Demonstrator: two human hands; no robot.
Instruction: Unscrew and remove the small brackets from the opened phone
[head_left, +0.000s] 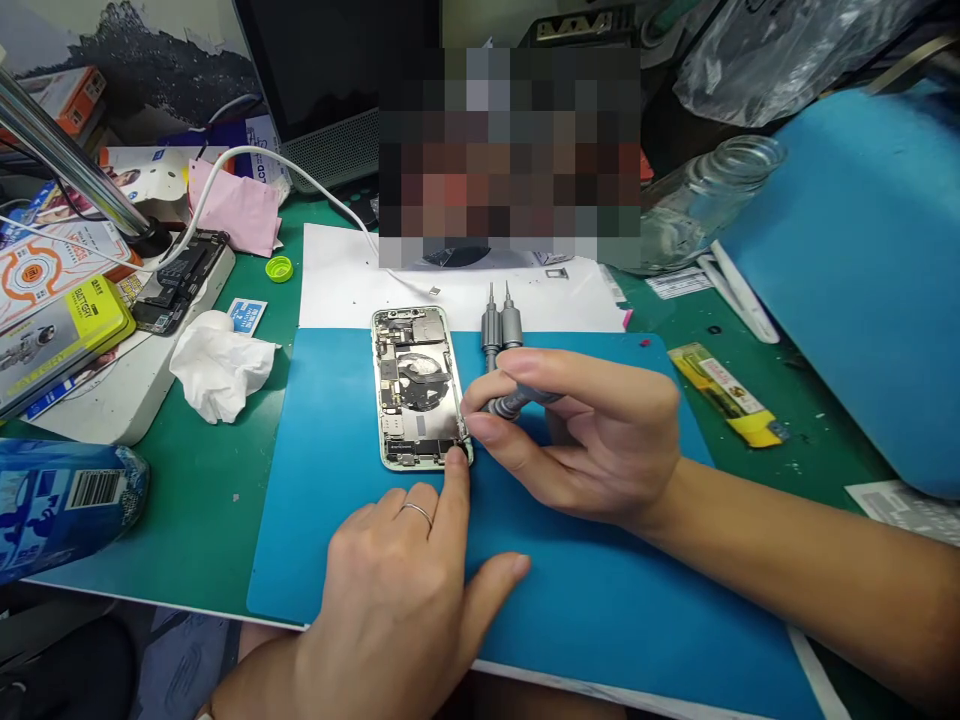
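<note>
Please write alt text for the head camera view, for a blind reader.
A left hand has its index fingertip at the lower right corner of an opened, pale-framed rectangular phone, while the right hand holds a slim grey screwdriver-like tool beside it, above a flat blue mat.

The left grip wears a thin silver ring.

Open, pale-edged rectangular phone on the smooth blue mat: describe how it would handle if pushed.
The phone lies flat, so it would probably slide rather than tip. Its slab shape suggests stiffness; its exposed inner parts could be fragile.
</note>
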